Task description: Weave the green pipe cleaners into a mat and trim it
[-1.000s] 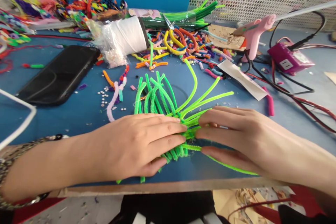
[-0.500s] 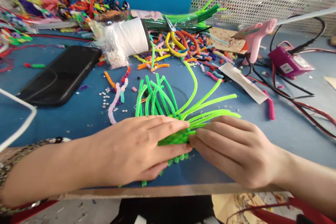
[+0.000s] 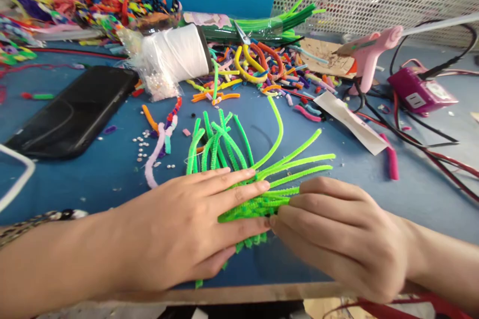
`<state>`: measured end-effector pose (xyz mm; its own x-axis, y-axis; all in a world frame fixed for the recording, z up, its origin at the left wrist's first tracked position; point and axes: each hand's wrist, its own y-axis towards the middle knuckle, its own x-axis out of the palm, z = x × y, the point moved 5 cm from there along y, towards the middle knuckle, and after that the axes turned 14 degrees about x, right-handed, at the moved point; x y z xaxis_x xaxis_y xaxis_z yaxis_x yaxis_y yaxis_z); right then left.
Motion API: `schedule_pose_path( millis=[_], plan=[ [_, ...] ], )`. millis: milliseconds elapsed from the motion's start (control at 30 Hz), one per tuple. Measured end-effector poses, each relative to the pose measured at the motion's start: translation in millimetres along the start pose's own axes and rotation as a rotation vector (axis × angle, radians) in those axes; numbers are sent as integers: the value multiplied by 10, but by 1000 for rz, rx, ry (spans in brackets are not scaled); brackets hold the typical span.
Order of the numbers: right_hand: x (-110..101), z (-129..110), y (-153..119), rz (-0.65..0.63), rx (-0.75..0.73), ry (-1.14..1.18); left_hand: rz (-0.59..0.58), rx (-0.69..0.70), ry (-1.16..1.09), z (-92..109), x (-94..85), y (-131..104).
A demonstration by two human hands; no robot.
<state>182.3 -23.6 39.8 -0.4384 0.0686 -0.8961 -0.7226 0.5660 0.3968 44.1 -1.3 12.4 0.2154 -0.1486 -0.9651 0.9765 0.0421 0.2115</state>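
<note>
Green pipe cleaners (image 3: 250, 204), woven together in the middle, lie near the table's front edge. Their loose darker ends point away from me and the lime ends fan out to the right. My left hand (image 3: 179, 224) lies flat over the woven part, fingers spread and pressing on it, with lime stems showing between them. At the right edge of the weave, my right hand (image 3: 340, 229) has its fingers closed in a pinch around lime stems. The fingertips of both hands nearly touch. My left palm hides part of the weave.
A black phone (image 3: 71, 109) lies at the left. Behind the weave are a white thread spool (image 3: 175, 55), yellow-handled scissors (image 3: 250, 67) and coloured pipe-cleaner scraps. A pink glue gun (image 3: 370, 60), a purple box (image 3: 421, 89) and cables occupy the right.
The view has shifted slightly. More lime stems now lie fanned out free above my right hand, which remains pinched at the weave's edge. The left fingers are spread a little more.
</note>
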Motion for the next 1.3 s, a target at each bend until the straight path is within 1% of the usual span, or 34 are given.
schedule_pose_path(
  millis=[133,300,367,467,533,600,733,800,933,1133,1300],
  plan=[
    [-1,-33,-7,-34,-7,44,14,-24,1,-4,14,-6],
    [0,-45,-34,-44,-15,134,-41,14,-21,-24,13,-2],
    [11,-40,-22,-80,-15,151,-43,24,-37,-33,3,0],
    [49,-20,16,-193,14,149,15,-6,-60,-51,-37,2],
    [57,-12,37,-231,18,154,59,-49,-76,-69,-65,4],
    [55,-4,49,-238,17,155,68,-78,-89,-80,-76,10],
    [55,17,54,-243,35,142,9,-84,-106,-89,-43,17],
    [56,22,53,-248,36,134,-3,-75,-106,-92,-24,10],
    [60,29,52,-250,32,124,-1,-54,-103,-91,-8,-3],
    [62,44,47,-258,40,122,-4,-77,-113,-104,-30,-4],
    [63,44,42,-264,44,114,5,-48,-92,-90,-24,7]
  ],
)
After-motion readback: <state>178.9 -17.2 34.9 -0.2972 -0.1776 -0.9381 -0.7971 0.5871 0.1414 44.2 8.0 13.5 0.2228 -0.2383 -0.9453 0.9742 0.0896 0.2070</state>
